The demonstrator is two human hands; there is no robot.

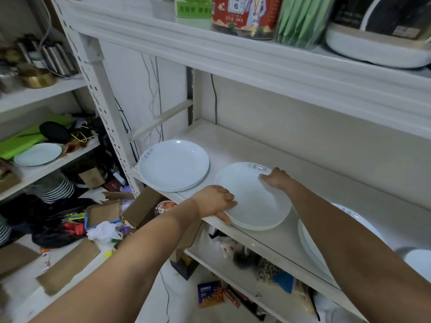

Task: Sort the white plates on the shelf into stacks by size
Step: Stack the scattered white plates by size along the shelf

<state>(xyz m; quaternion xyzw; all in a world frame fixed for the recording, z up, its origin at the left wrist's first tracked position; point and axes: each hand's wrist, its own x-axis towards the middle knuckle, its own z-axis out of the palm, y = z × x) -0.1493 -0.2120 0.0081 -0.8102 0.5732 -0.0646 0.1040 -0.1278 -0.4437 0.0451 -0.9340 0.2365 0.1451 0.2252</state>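
The left grip [215, 201] clasps the near rim of the middle plate stack [254, 201], and the right grip [276, 178] curls over its far rim. The stack sits on the shelf [233, 145], between a left stack [173, 165] and a right stack [305, 238].

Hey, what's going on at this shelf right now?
A person is sorting white plates on the shelf. Both hands hold the middle stack, which sits at the front edge. The left hand pinches its near rim and the right hand grips the far rim. A second stack lies further left, and a third stack is partly hidden behind the right arm.
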